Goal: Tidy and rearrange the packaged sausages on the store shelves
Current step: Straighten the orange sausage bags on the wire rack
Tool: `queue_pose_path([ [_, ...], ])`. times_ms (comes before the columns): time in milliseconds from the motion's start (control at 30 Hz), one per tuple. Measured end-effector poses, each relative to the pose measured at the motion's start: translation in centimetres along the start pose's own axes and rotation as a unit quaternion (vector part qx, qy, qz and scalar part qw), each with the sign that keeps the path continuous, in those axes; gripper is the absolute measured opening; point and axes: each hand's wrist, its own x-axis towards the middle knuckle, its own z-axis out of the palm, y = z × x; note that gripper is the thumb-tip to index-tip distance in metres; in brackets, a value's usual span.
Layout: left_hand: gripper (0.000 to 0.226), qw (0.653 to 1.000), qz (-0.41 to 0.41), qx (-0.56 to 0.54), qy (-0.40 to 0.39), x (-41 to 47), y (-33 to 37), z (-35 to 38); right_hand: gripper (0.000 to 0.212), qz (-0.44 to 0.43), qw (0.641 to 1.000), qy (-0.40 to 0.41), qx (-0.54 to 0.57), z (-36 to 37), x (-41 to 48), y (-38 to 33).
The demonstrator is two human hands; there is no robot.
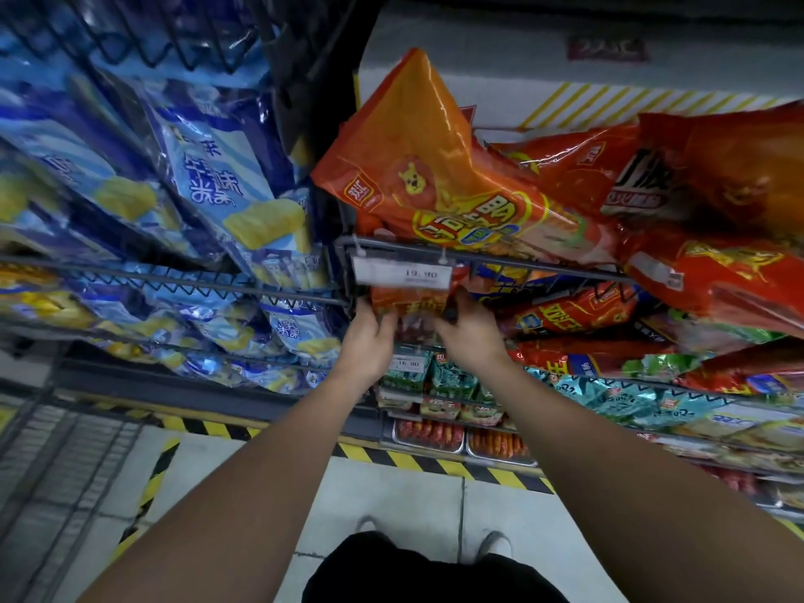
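Both my hands reach under the upper wire shelf rail [522, 261]. My left hand [370, 337] and my right hand [472, 328] grip the two sides of an orange-red sausage pack [409, 304] tucked just below a white price tag [402, 274]. Above the rail, a large orange sausage bag with a cartoon lion [430, 167] leans upright. Red sausage bags [718, 237] lie piled to its right. More red packs [574, 313] fill the shelf beside my right hand.
Blue and yellow snack bags [209, 176] hang in wire racks at the left. Green and teal packs [452, 378] and metal trays of loose sausages [428, 433] sit on lower shelves. Yellow-black hazard tape [435, 461] edges the floor; my shoes [494, 544] stand on grey tiles.
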Motion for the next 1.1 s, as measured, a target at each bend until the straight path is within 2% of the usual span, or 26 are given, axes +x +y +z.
queue_pose_path([
  [133,0.036,0.999,-0.054,0.004,-0.002,1.4,0.7,-0.2,0.050,0.029,0.999,-0.037,-0.018,-0.5,1.6,-0.3],
  [300,0.037,0.997,-0.076,0.001,0.007,1.6,1.5,0.2,0.052,0.058,0.996,-0.063,-0.040,-0.5,2.8,-0.3],
  [433,0.031,0.997,-0.071,0.022,0.027,1.1,1.9,0.3,0.056,0.065,0.996,-0.054,-0.009,-0.2,2.9,0.1],
  [600,0.021,0.996,-0.037,0.066,0.055,-0.7,1.2,0.8,0.055,0.079,0.996,-0.026,0.009,-0.1,2.3,0.2],
  [767,0.037,0.996,-0.013,0.064,0.067,-1.7,0.3,0.5,0.043,0.041,0.999,0.014,0.020,-0.3,0.9,0.1],
  [867,0.036,0.996,0.005,0.071,0.062,-2.4,0.2,0.6,0.029,0.025,0.999,0.021,0.041,-0.7,-0.7,0.5],
  [1000,0.038,0.993,0.032,0.101,0.050,-3.0,0.0,1.7,0.027,-0.004,0.993,0.091,0.075,-2.1,-3.5,1.8],
  [1100,0.040,0.992,0.057,0.114,0.020,-3.3,0.7,3.2,0.029,0.008,0.989,0.144,0.045,-3.6,-5.4,3.3],
])
